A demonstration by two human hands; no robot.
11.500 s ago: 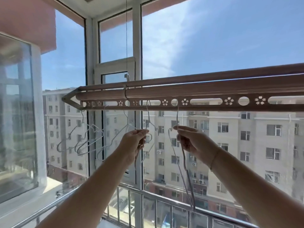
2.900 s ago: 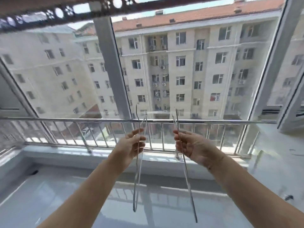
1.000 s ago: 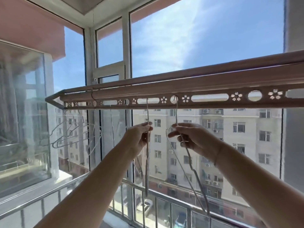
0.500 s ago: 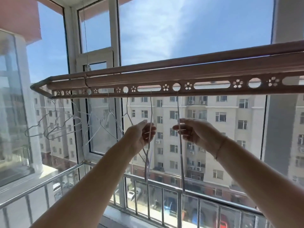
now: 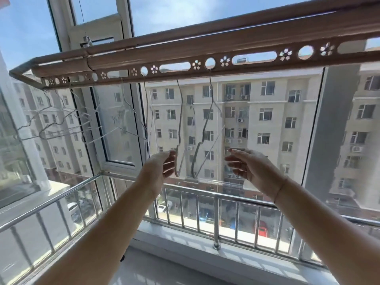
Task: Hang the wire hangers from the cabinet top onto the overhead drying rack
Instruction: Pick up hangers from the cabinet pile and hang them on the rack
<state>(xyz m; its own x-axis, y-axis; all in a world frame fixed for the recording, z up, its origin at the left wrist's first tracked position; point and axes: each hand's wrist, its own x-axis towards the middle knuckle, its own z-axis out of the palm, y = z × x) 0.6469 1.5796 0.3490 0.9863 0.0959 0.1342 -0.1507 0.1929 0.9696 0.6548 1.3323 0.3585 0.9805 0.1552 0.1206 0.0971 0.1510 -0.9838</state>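
Both hands have dropped away from the drying rack (image 5: 185, 52). Half a second ago each was up close under the bar, gripping a wire hanger by its neck. Now the two hangers dangle on their own from the pierced strip, up at 12 o'clock from the hands.

The left-hand hanger (image 5: 180, 120) hooks into the long slot. The right-hand hanger (image 5: 205, 124) hooks through the round hole just beside it, at 1 o'clock. They hang near each other, edge-on to me, and their lower ends come down between the two hands.

The right hand (image 5: 246, 167) has let go. Its fingers (image 5: 234, 161) are loose and slightly spread, holding nothing, and it sits clear of its hanger, off at 3 o'clock from the wire. The left hand (image 5: 162, 167) is lower too, its fingers (image 5: 169, 163) gently curved with the tips right at the bottom of its hanger. I cannot tell whether they are pinching the wire or only brushing it.

To my eye this pair is hung. They join the bunch of earlier hangers (image 5: 88, 120) further along the rack, at 9 o'clock. The cabinet top is out of sight from here, so I cannot say how many are left. If more remain, the next move would be to turn back for them. Below the hands, at 6 o'clock, runs the metal railing (image 5: 213, 195).
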